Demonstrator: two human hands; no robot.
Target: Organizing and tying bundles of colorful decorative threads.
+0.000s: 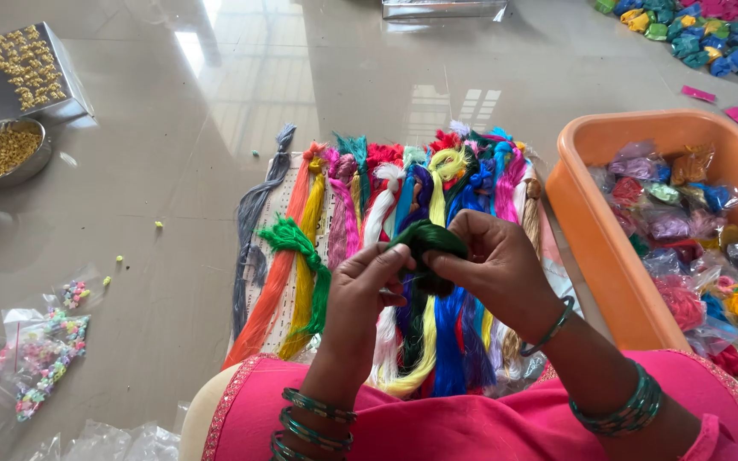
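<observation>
While coloured thread bundles (386, 248) lie on the floor, your left hand (367, 286) and right hand (495, 266) pinch a dark green thread loop (427, 239).

Orange tub (595, 224) (perhaps bagged threads)

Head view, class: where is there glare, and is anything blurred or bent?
Head view: window glare whitens the glossy floor at top; both hands, left and right, and the dark green thread bundle look sharp; frame edges curve slightly.
</observation>
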